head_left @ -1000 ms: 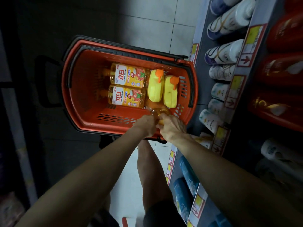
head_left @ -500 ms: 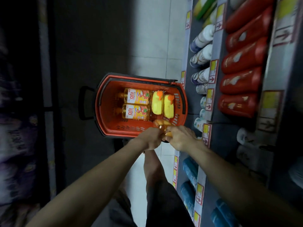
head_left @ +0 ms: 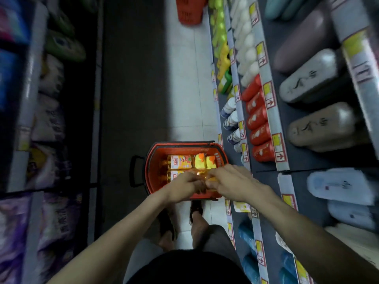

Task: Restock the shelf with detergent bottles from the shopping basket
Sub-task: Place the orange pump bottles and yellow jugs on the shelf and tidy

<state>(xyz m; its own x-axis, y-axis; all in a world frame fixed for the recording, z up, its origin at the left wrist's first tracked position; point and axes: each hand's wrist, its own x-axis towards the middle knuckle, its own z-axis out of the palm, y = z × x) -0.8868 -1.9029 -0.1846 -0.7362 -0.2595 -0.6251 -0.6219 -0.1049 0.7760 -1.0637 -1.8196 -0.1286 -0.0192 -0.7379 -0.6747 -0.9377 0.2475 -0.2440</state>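
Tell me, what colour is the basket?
Red-orange basket with a black handle, seen from the head view.

Retail shop aisle, seen from above. Tiered shelving on the right (head_left: 264, 111) carries rows of identical bottles, including red ones (head_left: 258, 121), each tier edged with yellow price tags (head_left: 269, 95); packaged goods (head_left: 51, 111) fill the opposite rack. A red shopping basket (head_left: 150, 171) holding bottled stock stands on the tiled floor (head_left: 184, 89), with a second basket (head_left: 189, 11) farther down the aisle.

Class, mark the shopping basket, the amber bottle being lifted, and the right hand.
shopping basket (head_left: 185, 144), head view, far rim.
amber bottle (head_left: 200, 172), head view, body between hands.
right hand (head_left: 231, 182), head view, back of hand.
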